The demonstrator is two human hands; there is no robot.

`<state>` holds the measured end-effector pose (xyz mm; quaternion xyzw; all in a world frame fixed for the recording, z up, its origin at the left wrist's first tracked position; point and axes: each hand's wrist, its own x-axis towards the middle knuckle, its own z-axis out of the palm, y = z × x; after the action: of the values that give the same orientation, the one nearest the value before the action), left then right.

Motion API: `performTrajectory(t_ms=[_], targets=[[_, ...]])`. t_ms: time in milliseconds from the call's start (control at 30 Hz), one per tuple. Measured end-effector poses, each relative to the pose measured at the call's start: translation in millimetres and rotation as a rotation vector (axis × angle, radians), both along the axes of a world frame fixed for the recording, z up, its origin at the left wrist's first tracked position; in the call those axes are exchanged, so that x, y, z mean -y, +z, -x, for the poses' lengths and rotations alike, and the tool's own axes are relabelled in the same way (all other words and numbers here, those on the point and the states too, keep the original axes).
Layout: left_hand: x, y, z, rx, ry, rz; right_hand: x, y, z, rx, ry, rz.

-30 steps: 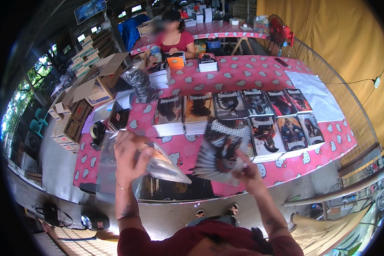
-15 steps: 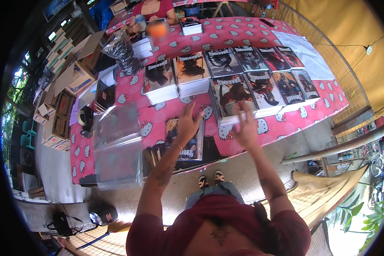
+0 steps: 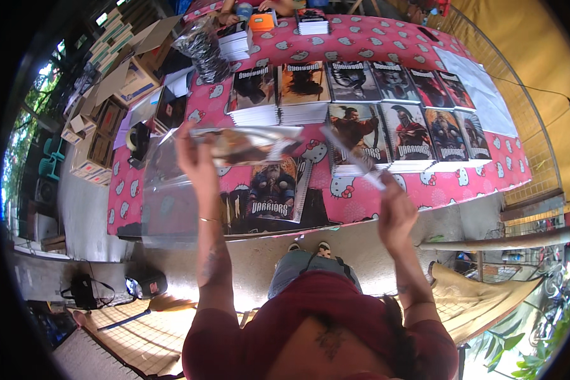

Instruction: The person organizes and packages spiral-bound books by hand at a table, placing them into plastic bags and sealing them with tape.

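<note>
My left hand (image 3: 197, 155) is closed on the left end of a spiral notebook (image 3: 250, 144), which is tilted nearly flat and blurred. In my right hand (image 3: 397, 212) is another thin notebook (image 3: 351, 155), seen edge-on and smeared by motion, slanting up to the left. Below them, near the table's front edge, a notebook with a bearded warrior cover (image 3: 273, 190) lies on a dark sheet. Stacks with an archer cover (image 3: 354, 130) and a red-caped helmeted warrior cover (image 3: 406, 133) stand just beyond my right hand.
Clear plastic sleeves (image 3: 168, 209) lie at the table's left front, beside a tape dispenser (image 3: 137, 144). More notebook stacks (image 3: 304, 82) line the pink patterned tablecloth (image 3: 386, 47). Across the table, a person's hands are near an orange item (image 3: 263, 22). Cardboard boxes (image 3: 133, 79) stand left.
Both hands, holding nothing half a second ago, now each hold a notebook. My left hand has moved left and my right hand nearer me. The whole view has shifted slightly.
</note>
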<state>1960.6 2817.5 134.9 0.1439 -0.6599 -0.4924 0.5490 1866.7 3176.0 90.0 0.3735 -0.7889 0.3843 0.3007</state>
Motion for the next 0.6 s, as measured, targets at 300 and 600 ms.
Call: performTrajectory(t_ms=[300,600], targets=[[60,39,-11,0.423,-0.432,0.080,109,-13,-40,0.006,0.290,-0.055],[36,-159,43,0.781,-0.114,0.770,148,-152,-25,0.653,-0.041,-0.081]])
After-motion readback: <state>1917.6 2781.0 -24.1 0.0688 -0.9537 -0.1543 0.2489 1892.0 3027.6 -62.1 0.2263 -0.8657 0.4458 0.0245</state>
